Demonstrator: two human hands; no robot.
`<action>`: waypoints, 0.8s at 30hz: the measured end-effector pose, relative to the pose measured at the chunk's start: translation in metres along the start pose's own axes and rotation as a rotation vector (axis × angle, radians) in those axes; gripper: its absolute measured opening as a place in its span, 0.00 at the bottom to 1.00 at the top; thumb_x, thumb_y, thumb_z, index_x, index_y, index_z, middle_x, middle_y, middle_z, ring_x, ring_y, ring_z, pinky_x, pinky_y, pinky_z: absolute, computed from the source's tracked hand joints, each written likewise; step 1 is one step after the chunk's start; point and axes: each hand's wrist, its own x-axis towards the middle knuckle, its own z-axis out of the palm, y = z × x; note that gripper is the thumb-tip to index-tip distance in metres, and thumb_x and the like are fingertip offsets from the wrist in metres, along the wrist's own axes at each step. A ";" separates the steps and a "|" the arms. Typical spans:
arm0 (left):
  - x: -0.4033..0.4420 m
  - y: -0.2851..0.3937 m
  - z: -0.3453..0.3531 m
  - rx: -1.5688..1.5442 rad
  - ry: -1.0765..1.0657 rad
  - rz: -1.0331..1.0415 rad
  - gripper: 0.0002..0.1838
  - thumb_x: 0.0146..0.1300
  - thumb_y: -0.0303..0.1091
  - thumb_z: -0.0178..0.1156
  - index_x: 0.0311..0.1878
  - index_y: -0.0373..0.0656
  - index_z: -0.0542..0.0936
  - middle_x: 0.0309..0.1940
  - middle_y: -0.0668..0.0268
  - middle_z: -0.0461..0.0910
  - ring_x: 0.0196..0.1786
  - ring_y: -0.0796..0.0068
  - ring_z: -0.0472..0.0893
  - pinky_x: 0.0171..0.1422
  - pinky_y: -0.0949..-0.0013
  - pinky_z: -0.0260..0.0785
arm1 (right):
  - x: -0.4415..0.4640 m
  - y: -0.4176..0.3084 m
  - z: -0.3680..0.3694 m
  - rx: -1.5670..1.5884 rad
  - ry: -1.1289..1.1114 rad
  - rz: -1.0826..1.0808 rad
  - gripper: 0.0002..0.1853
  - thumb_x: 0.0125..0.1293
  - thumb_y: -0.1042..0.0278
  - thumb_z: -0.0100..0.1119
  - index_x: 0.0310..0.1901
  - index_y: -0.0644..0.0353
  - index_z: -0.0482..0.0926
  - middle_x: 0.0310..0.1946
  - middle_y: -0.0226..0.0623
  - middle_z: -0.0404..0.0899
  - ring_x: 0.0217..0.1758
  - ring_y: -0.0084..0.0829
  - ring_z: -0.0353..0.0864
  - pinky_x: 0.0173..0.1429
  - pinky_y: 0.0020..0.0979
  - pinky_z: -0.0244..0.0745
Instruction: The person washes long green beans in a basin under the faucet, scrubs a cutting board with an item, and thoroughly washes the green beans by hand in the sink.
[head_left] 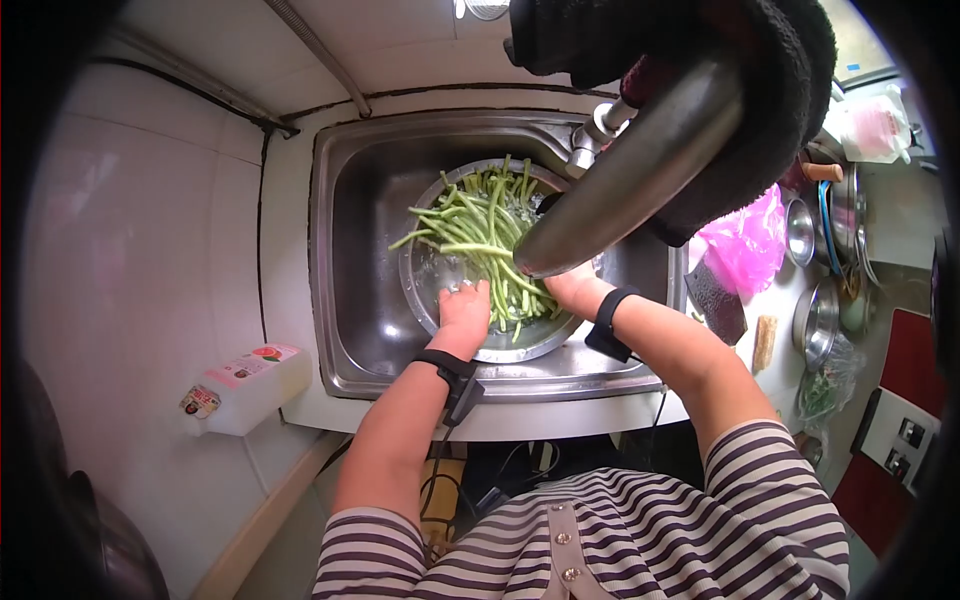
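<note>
Head view: left hand (465,308), right hand (570,284) at beans (492,225), grips unclear; bowl (418,285) apart from sink's left wall (342,240).

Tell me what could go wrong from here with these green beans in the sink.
Some green beans stick out past the rim of the metal bowl, so stirring might send a few into the sink. The left hand and right hand are at the beans, with black wristbands close to the water; a splash or a deeper reach could wet them.
</note>
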 end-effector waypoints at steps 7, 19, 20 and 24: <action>-0.022 0.005 -0.036 -0.407 -0.039 -0.035 0.26 0.54 0.42 0.64 0.49 0.32 0.69 0.47 0.44 0.76 0.50 0.44 0.77 0.57 0.53 0.68 | -0.023 -0.011 -0.092 0.289 -0.335 -0.029 0.30 0.53 0.57 0.62 0.58 0.58 0.72 0.42 0.49 0.81 0.47 0.41 0.82 0.49 0.39 0.78; 0.008 0.011 -0.055 -1.753 0.201 -0.064 0.48 0.55 0.57 0.66 0.70 0.37 0.56 0.65 0.52 0.62 0.66 0.60 0.64 0.66 0.57 0.62 | 0.064 -0.022 -0.007 1.675 0.183 0.132 0.52 0.50 0.56 0.73 0.70 0.64 0.51 0.65 0.50 0.61 0.70 0.39 0.57 0.73 0.34 0.52; 0.011 0.010 -0.051 -1.784 0.179 0.033 0.47 0.56 0.55 0.66 0.69 0.38 0.57 0.64 0.53 0.64 0.65 0.61 0.66 0.65 0.56 0.64 | 0.068 -0.023 0.010 1.851 0.170 0.093 0.50 0.51 0.60 0.73 0.70 0.64 0.51 0.64 0.47 0.63 0.69 0.36 0.59 0.72 0.33 0.53; 0.017 -0.009 -0.031 -2.149 -0.082 -0.073 0.35 0.57 0.42 0.69 0.62 0.37 0.66 0.53 0.58 0.75 0.53 0.64 0.78 0.56 0.61 0.74 | 0.036 -0.020 -0.026 1.949 -0.015 0.014 0.41 0.59 0.66 0.67 0.70 0.60 0.54 0.62 0.40 0.68 0.64 0.28 0.66 0.68 0.30 0.60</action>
